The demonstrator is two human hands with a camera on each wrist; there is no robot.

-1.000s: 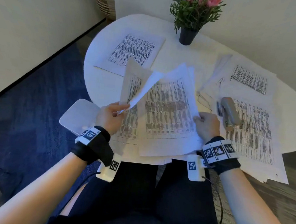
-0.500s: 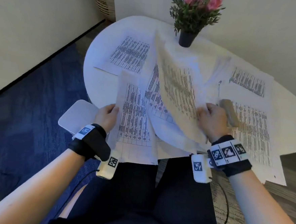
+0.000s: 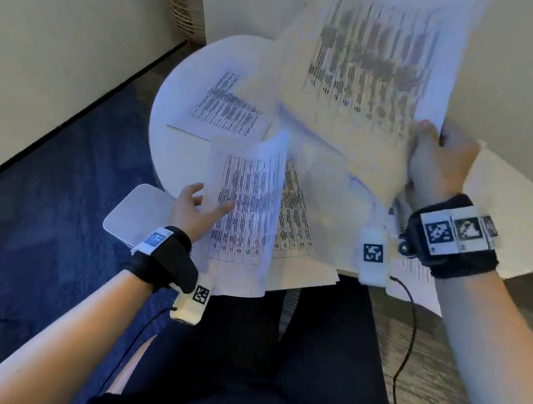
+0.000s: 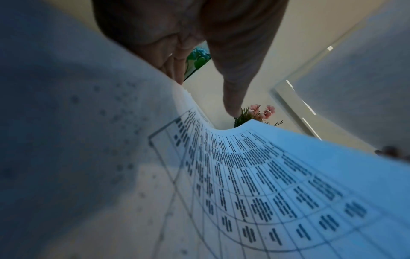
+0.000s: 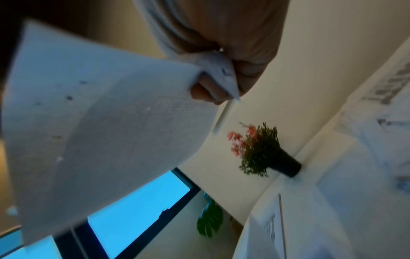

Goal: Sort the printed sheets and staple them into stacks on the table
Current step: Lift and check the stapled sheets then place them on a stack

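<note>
My right hand (image 3: 433,141) is raised over the table's right side and grips the lower right edge of a lifted, motion-blurred printed sheet (image 3: 362,69). In the right wrist view its fingers (image 5: 206,91) pinch the corner of that sheet (image 5: 99,113). My left hand (image 3: 208,201) is at the table's near left edge with fingers spread. Its thumb (image 4: 230,98) lies straight on a curling printed sheet (image 3: 246,206) atop the near pile (image 3: 295,222). The stapler is hidden behind the lifted paper and my right wrist.
The round white table (image 3: 174,151) holds another printed stack (image 3: 224,107) at the far left and more sheets (image 3: 411,272) under my right wrist. A potted plant (image 5: 261,152) stands at the back. A white stool (image 3: 138,211) is left of the table, a wicker basket (image 3: 187,10) beyond.
My right hand has swung its sheet up and to the right, off the near pile. My left hand has loosened, fingers now spread, with the thumb staying on the top sheet.
</note>
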